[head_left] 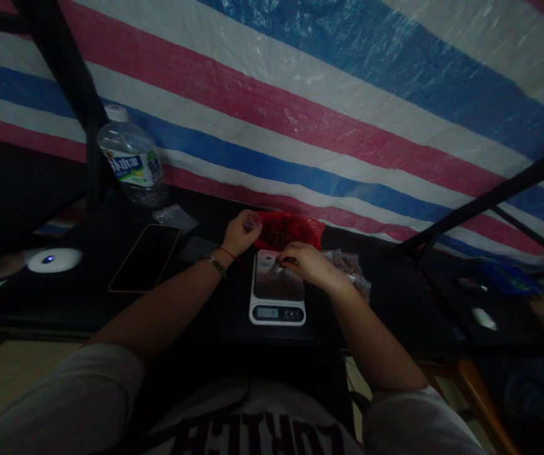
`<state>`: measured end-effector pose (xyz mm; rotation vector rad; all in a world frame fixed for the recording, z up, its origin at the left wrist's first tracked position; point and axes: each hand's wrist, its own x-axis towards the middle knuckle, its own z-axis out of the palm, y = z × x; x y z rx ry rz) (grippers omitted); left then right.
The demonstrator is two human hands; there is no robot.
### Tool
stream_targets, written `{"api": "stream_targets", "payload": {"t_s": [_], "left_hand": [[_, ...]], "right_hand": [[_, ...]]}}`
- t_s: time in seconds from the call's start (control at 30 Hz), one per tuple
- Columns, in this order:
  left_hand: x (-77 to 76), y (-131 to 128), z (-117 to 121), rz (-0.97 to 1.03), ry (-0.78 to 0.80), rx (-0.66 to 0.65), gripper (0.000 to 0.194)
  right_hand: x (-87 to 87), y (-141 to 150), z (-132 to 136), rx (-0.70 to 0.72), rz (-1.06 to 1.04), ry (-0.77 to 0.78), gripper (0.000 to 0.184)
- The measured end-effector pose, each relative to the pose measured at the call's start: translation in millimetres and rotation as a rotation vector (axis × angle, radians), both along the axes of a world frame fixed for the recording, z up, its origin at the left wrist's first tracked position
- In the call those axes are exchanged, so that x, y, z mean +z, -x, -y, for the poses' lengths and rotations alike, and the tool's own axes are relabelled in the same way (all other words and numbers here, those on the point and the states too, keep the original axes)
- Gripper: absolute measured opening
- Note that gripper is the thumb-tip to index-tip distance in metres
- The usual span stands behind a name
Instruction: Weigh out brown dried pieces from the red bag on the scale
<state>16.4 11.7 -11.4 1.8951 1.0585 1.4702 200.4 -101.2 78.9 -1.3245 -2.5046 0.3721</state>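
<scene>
My left hand (239, 234) is closed around the left edge of a red plastic bag (295, 229) that holds small dark pieces, just behind a white kitchen scale (277, 297). My right hand (306, 263) hovers over the back of the scale's metal platform, its fingers pinched on a small dark thing I cannot make out. The scale's display faces me. A clear plastic bag (351, 268) with brownish contents lies to the right of my right hand.
On the dark table (215, 316) lie a black phone (145, 258), small clear packets (175, 217), a large water bottle (132, 160) at the back left and a white round device (55, 260) with a blue light. A striped tarp (347, 101) hangs behind.
</scene>
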Motion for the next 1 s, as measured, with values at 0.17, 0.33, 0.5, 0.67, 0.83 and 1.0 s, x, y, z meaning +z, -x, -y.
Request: {"api": "stream_targets", "payload": {"t_s": [0.17, 0.33, 0.5, 0.67, 0.83, 1.0], "left_hand": [[-1.3, -1.6, -1.1, -0.007, 0.004, 0.005, 0.023], [0.6, -0.8, -0.4, -0.006, 0.002, -0.002, 0.022], [2.9, 0.3, 1.4, -0.02, 0.015, 0.004, 0.024], [2.8, 0.4, 1.0, -0.007, 0.014, 0.0, 0.025], [1.5, 1.9, -0.9, -0.016, 0.014, 0.008, 0.026], [4.1, 2.4, 0.5, -0.01, 0.025, -0.005, 0.024]], "right_hand": [[4.5, 1.8, 4.9, -0.043, -0.066, -0.005, 0.013], [2.1, -0.4, 8.3, -0.05, -0.159, 0.011, 0.015], [10.1, -2.4, 1.4, -0.12, -0.191, -0.092, 0.015], [15.3, 27.7, -17.3, -0.108, 0.202, 0.051, 0.015], [-10.8, 65.4, -30.3, -0.265, 0.492, 0.049, 0.018], [-6.8, 64.4, -31.4, -0.213, 0.305, -0.03, 0.015]]}}
